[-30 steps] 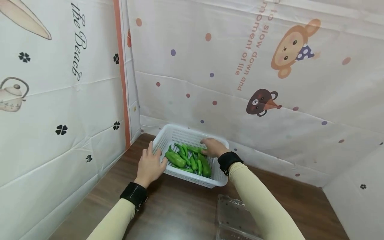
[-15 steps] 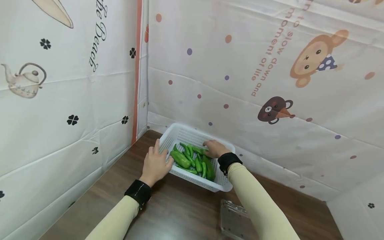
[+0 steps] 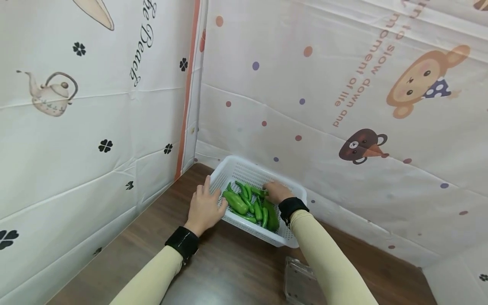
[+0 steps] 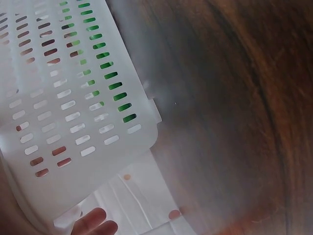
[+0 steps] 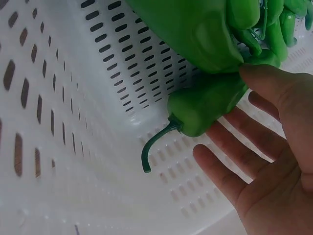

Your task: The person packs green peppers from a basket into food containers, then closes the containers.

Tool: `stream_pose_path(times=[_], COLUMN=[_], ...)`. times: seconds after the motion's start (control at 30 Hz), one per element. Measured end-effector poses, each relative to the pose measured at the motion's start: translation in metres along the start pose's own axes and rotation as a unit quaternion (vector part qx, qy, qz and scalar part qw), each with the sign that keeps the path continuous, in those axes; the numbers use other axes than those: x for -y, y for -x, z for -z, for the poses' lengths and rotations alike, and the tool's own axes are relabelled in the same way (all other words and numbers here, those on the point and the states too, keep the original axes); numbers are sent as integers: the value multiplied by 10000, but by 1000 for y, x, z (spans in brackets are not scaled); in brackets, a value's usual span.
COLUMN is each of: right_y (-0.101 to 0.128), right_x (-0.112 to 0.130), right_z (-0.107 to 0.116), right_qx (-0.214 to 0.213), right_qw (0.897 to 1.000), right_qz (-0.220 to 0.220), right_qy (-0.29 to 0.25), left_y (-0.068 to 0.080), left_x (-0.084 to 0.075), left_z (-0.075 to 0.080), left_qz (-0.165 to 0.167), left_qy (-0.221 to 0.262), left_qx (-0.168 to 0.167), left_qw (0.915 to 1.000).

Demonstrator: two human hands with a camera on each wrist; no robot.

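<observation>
A white slotted basket stands in the table's far corner, holding several green peppers. My left hand rests flat against the basket's left wall, fingers straight and thumb by the rim; in the left wrist view the basket wall fills the left side, with a fingertip below it. My right hand reaches inside the basket. In the right wrist view its thumb presses a stemmed green pepper, its fingers spread beneath, pinching it just above the basket floor.
The brown wooden table is hemmed in by printed white curtains on the left and at the back. A clear plastic box lies near the front, under my right forearm. Bare tabletop stretches to the left of the basket.
The head view has swung left, so everything sits further right in frame. My right hand has drawn slightly in over the peppers. The left hand stays on the basket's side.
</observation>
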State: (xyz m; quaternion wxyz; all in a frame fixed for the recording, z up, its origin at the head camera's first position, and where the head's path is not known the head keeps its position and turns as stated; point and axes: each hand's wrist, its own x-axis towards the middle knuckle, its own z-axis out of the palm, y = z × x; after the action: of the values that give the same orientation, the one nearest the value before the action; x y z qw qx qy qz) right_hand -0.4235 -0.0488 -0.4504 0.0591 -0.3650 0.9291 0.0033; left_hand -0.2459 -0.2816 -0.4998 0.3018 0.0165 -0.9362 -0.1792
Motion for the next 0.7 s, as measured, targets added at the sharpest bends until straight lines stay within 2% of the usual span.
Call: stream_pose_path(times=[0.7], right_y=[-4], right_x=[-5], right_z=[-15], right_qx=[93], right_qw=[9993], right_qz=[-375], right_qy=[21], left_y=[-5], left_x=[1], left_z=[-2], left_qz=[-41], left_qy=[-78], left_qx=[45], left_qw=[10000])
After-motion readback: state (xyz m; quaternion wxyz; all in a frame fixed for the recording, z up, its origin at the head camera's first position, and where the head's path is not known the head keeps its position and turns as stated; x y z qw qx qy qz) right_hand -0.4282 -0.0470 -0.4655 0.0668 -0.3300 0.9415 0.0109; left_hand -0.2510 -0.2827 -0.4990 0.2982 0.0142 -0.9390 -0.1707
